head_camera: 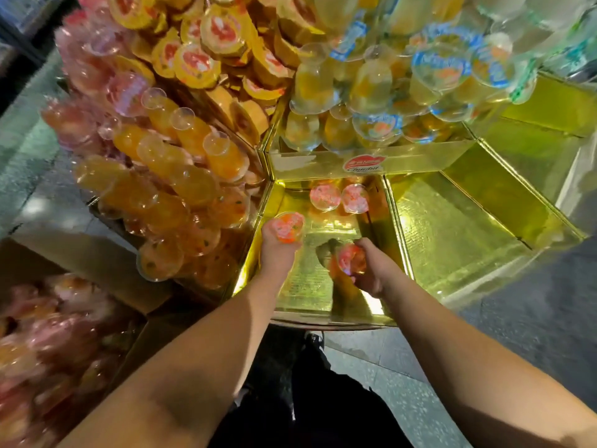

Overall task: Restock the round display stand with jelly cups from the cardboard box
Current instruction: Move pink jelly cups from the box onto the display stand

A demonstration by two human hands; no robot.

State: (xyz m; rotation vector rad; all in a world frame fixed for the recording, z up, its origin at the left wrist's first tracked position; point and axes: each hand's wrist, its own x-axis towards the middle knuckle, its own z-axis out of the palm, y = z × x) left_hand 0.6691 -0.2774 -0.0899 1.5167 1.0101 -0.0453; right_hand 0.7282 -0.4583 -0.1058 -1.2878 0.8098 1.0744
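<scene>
— Where are we in the restocking?

— Mid-placement, I'd say. Both hands are over the gold foil-lined wedge compartment point(326, 286) at six o'clock on the round display stand point(371, 163). The left hand point(277, 250) has its grip curled round a clear plastic jelly cup with orange-red filling point(288, 227), lid up, near the compartment's nine o'clock wall. The right hand point(371, 270) grips a second reddish jelly cup point(350, 260), blurred, lower and nearer the middle.

— Anything in that compartment yet?

— Two pink-lidded cups point(339, 198) sit side by side at its twelve o'clock end, against the inner gold wall with the red logo label point(364, 164). The rest of the floor shows bare foil.

— And the supply?

— The brown cardboard box point(80, 253) is at eight o'clock, open, with a heap of pinkish cups point(48, 334) inside, blurred.

— The neighbours?

— At ten o'clock a compartment piled with orange cups point(181, 189); at twelve, pale yellow cups with blue-rimmed lids point(378, 92). The wedges at two and three o'clock look unfilled.

— So the next move?

— My guess: set both cups down just in front of the two pink ones, lids up, starting a row, then let go and reach back toward eight o'clock for more. The foil looks slick, so cups may slide or tip if dropped rather than seated. Plenty of the task remains.
</scene>
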